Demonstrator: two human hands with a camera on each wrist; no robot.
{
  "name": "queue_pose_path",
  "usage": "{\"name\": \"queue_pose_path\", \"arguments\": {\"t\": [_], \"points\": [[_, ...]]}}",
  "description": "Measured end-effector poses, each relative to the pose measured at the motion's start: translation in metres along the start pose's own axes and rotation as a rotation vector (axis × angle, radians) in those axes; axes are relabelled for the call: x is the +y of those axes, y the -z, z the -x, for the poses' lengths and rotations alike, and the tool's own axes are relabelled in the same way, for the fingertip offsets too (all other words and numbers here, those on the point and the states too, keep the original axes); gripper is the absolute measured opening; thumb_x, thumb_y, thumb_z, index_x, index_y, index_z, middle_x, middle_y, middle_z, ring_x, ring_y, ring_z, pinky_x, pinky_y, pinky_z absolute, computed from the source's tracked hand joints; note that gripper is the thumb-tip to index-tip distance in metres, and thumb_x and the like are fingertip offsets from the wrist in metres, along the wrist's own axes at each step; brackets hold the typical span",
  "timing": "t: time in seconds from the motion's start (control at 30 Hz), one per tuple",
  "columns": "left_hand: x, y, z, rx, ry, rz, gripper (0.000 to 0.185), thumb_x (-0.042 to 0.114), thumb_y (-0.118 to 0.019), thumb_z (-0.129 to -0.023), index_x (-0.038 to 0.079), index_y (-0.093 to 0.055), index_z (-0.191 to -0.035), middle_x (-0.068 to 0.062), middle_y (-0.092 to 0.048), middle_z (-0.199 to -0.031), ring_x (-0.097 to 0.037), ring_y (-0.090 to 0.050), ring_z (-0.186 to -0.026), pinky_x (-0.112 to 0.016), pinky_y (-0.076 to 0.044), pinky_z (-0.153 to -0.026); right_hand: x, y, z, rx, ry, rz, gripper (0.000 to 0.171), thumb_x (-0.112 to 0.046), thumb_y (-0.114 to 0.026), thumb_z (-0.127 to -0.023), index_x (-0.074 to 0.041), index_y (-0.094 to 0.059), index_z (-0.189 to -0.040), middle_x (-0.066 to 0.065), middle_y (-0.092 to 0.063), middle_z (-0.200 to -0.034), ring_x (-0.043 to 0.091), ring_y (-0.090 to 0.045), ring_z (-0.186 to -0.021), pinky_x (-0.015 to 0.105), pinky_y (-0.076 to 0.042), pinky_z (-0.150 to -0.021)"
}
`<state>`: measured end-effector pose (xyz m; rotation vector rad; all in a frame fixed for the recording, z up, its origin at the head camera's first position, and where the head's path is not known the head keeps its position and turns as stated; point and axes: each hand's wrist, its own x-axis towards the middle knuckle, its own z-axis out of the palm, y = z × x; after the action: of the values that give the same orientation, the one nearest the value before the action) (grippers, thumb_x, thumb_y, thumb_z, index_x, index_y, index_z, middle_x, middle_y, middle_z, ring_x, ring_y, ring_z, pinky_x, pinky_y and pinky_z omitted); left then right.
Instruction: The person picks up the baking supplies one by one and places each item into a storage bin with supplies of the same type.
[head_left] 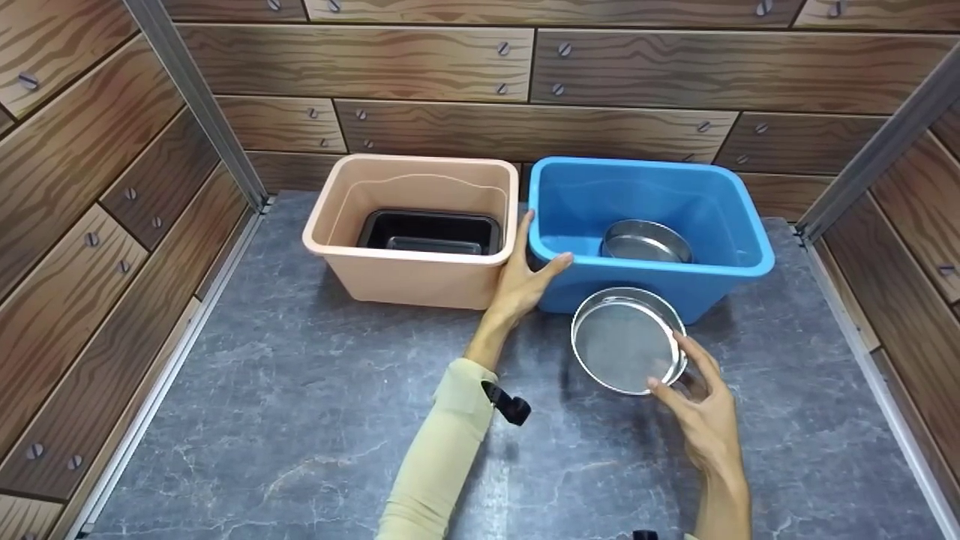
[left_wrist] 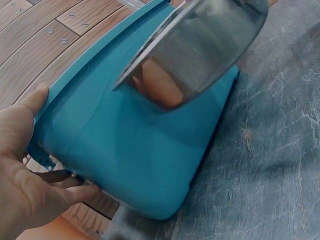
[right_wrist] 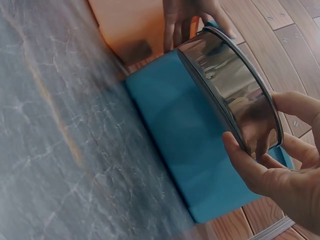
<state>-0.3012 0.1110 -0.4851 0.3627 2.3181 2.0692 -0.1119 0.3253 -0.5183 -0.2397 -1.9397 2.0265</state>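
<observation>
My right hand (head_left: pixel 709 416) grips the side of a shiny round metal cake pan (head_left: pixel 626 341), thumb and fingers on opposite edges of its wall. The pan is held tilted in front of the blue bin (head_left: pixel 645 169), its inside facing up in the head view. In the right wrist view its mirror-like wall (right_wrist: pixel 245 95) shows between my fingers. My left hand (head_left: pixel 521 285) holds the blue bin at its front left corner, thumb at the rim and fingers against the side. Another round metal pan (head_left: pixel 646 238) lies inside that bin.
A peach bin (head_left: pixel 412 281) stands left of the blue one, with a black rectangular pan (head_left: pixel 431 225) inside. Both bins sit on a grey marbled surface (head_left: pixel 300 405). Wood-patterned walls (head_left: pixel 435 64) and metal posts (head_left: pixel 199 97) enclose the back and sides.
</observation>
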Motion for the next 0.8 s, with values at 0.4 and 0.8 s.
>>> {"name": "queue_pose_path", "arguments": {"t": [0.4, 0.8], "points": [[-0.005, -0.001, -0.002, 0.002, -0.007, -0.006, 0.095, 0.045, -0.078, -0.079, 0.040, -0.020, -0.154, 0.000, -0.024, -0.160, -0.017, -0.027, -0.143, -0.037, -0.023, -0.116, -0.015, 0.000, 0.004, -0.003, 0.007, -0.100, 0.073, 0.020, -0.069, -0.077, -0.001, -0.046, -0.143, 0.006, -0.038, -0.144, 0.032, -0.049, -0.116, 0.024, -0.056, -0.082], [-0.005, -0.001, -0.004, 0.008, -0.017, -0.005, 0.095, 0.044, -0.079, -0.080, 0.037, -0.020, -0.155, 0.000, -0.025, -0.160, -0.017, -0.027, -0.143, -0.035, -0.024, -0.116, -0.036, -0.001, 0.005, -0.012, 0.073, -0.176, 0.071, 0.023, -0.064, -0.079, 0.003, -0.042, -0.143, 0.012, -0.036, -0.144, 0.033, -0.047, -0.119, 0.024, -0.056, -0.081]]}}
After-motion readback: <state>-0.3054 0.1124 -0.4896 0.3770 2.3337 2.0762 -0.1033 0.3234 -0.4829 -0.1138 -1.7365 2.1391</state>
